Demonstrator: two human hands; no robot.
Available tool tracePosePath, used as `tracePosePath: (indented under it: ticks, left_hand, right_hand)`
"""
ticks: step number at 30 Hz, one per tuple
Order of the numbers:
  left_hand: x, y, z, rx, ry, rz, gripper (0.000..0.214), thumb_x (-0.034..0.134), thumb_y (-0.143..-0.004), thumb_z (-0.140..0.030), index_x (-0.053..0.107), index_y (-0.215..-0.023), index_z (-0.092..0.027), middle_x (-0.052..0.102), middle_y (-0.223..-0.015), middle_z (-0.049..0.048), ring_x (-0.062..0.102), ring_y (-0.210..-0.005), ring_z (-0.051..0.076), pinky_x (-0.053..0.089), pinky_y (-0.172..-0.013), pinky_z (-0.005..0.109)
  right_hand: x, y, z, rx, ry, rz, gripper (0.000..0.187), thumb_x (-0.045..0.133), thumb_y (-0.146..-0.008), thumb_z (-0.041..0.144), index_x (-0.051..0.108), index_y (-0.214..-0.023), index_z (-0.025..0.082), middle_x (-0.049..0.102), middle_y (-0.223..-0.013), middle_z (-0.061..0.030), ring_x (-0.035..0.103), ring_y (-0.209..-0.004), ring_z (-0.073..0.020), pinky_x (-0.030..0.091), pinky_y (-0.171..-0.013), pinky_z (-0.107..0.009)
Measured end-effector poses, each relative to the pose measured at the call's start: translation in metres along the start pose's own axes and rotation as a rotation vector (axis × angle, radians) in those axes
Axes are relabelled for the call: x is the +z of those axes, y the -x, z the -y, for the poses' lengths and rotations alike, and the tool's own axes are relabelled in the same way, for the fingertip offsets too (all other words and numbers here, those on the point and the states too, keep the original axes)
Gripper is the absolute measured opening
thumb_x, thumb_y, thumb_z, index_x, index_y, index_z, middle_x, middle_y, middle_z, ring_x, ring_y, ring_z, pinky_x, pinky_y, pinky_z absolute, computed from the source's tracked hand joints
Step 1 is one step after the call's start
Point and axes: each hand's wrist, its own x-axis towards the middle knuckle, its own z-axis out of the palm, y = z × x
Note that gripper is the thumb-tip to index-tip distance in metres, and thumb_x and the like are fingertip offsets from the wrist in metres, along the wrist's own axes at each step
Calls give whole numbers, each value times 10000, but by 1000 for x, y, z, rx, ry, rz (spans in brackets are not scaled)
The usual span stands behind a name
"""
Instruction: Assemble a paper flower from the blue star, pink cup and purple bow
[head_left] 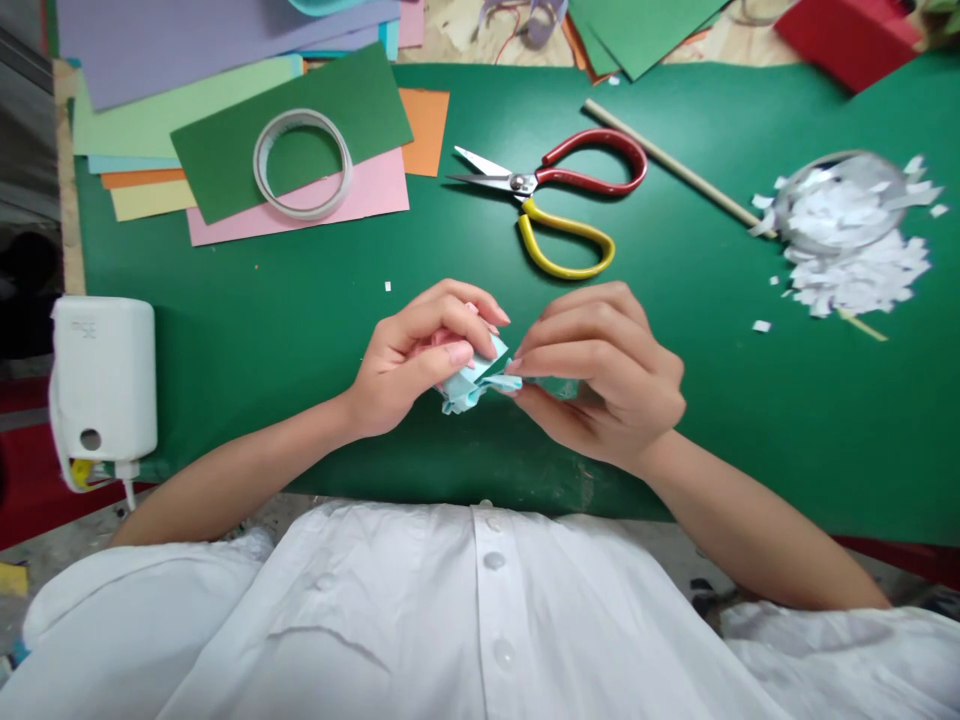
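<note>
My left hand [429, 350] is closed around a small folded paper piece in pink and light blue. Its light blue paper [465, 388] juts out crumpled below the fingers, and a bit of pink paper [439, 345] shows between them. With thumb and fingertips, my right hand [604, 375] pinches the right end of the same light blue paper. Part of the piece is hidden inside the left fingers. Beyond both hands, scissors [523, 183] with one red and one yellow handle lie with their blades apart.
Coloured sheets lie at the back left, a tape roll [262, 170] on a dark green sheet [375, 100]. A white power bank [105, 380] sits at left. At right are a wooden stick [667, 165] and a dish [904, 215] heaped with white paper scraps [855, 270].
</note>
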Motion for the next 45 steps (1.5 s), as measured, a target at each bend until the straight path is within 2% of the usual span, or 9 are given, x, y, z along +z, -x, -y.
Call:
tracePosePath:
  ticks: [5, 10, 17, 22, 25, 28, 31, 37, 45]
  left_hand:
    - [2, 0, -1, 30, 48, 17, 155, 602, -924, -302, 708, -858, -212, 687, -1008, 57, 656, -927, 174, 544, -802, 337]
    - [2, 1, 0, 62, 41, 25, 170, 582, -932, -324, 701, -866, -221, 694, -1015, 61, 668, -943, 196, 561, -799, 361]
    - [-1, -3, -1, 136, -48, 69, 162, 623, -899, -380, 681, -902, -229, 696, -1005, 74, 661, -963, 211, 560, -853, 395]
    - [-3, -5, 0, 198, -109, 90, 123, 617, -896, -316, 680, -876, -212, 685, -1009, 79, 667, -882, 186, 546, -727, 348]
    - [-2, -4, 0, 174, -109, 92, 161, 601, -907, -345, 669, -847, -212, 686, -1010, 76, 672, -839, 181, 546, -699, 354]
    - [1, -2, -1, 142, -74, 77, 160, 590, -918, -360, 661, -900, -218, 693, -1008, 76, 674, -891, 197, 563, -749, 372]
    - [4, -1, -1, 146, -16, 60, 140, 567, -940, -322, 655, -981, -220, 691, -982, 68, 672, -957, 203, 573, -821, 375]
    - [6, 0, 1, 173, 25, 65, 273, 413, -1029, -312, 660, -1021, -197, 696, -1003, 74, 677, -986, 178, 572, -860, 342]
    - [6, 3, 2, 114, 69, 58, 310, 379, -1042, -326, 665, -1100, -221, 725, -1083, 62, 682, -1056, 185, 579, -921, 373]
  right_hand:
    - [0, 2, -1, -10, 15, 23, 67, 699, -897, 263, 663, -905, 207, 687, -792, -27, 633, -792, -171, 529, -696, -329]
    - [3, 4, -2, 12, -18, 1, 148, 693, -911, 367, 666, -946, 226, 671, -783, -17, 613, -779, -169, 515, -688, -332]
    - [2, 2, -2, 27, -9, -24, 132, 660, -932, 363, 652, -903, 235, 673, -750, -12, 607, -702, -157, 505, -660, -329]
    - [3, 3, -2, 2, -8, -27, 129, 692, -907, 336, 654, -918, 213, 678, -754, -26, 609, -728, -169, 515, -665, -332]
    - [4, 3, -1, 16, -1, -24, 86, 682, -909, 308, 659, -896, 226, 682, -750, -19, 614, -725, -166, 516, -661, -325]
    - [5, 3, -1, 33, -16, -37, 42, 666, -908, 267, 657, -920, 227, 686, -753, -17, 608, -712, -161, 514, -662, -326]
    - [6, 4, -2, 5, -33, -80, 93, 669, -891, 221, 648, -981, 213, 689, -759, -24, 591, -703, -160, 510, -658, -326]
    - [9, 6, -3, -124, 93, -116, 55, 642, -900, 218, 683, -915, 251, 672, -742, -11, 577, -726, -168, 468, -651, -329]
    - [9, 4, -3, -183, 212, -130, 77, 654, -899, 237, 721, -919, 268, 668, -664, 7, 549, -670, -162, 436, -623, -329]
